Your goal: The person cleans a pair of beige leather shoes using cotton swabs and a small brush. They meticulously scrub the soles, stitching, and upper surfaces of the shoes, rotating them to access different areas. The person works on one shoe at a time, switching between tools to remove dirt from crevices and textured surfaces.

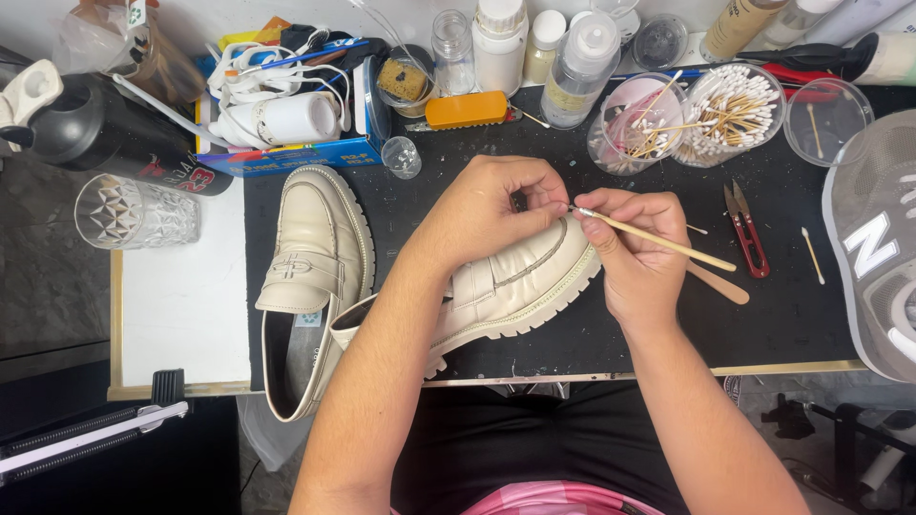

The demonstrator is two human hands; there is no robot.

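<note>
**Detail work on the toe of a cream loafer**

Nearest the camera, the person's two forearms are reaching forward over a black lap with a strip of pink cloth at the lower edge. The left hand (491,205) is bearing down on the loafer (515,286), which is lying tilted across the near part of the mat (782,315), toe pointing up and right; its fingers are pinched together at the toe's upper edge, apparently steadying the leather at the spot being worked. The right hand (634,253) is closed on a thin stick (658,240) in a pen-like hold, the pale tip meeting the toe just beside the left fingertips, a hold that seems chosen for fine control. A second, flatter stick (718,283) is showing under that hand; whether the hand is also gripping it cannot be told.

Left of the hands, the matching loafer (310,277) is lying sole down, half on the mat. Right of them, red snips (746,229) and a loose swab (812,256) are lying within reach, and a grey sneaker (878,248) is entering at the right edge.

Farther back, open tubs of swabs (730,113), bottles (582,67), an orange brush (466,110) and a small jar (401,157) are lining the mat's far side, handy but off the working area. A cut-glass tumbler (134,212) and a black bottle (95,129) are standing at the left.

The surface is a black mat on a wood-edged board; the floor below is grey and dim.
</note>
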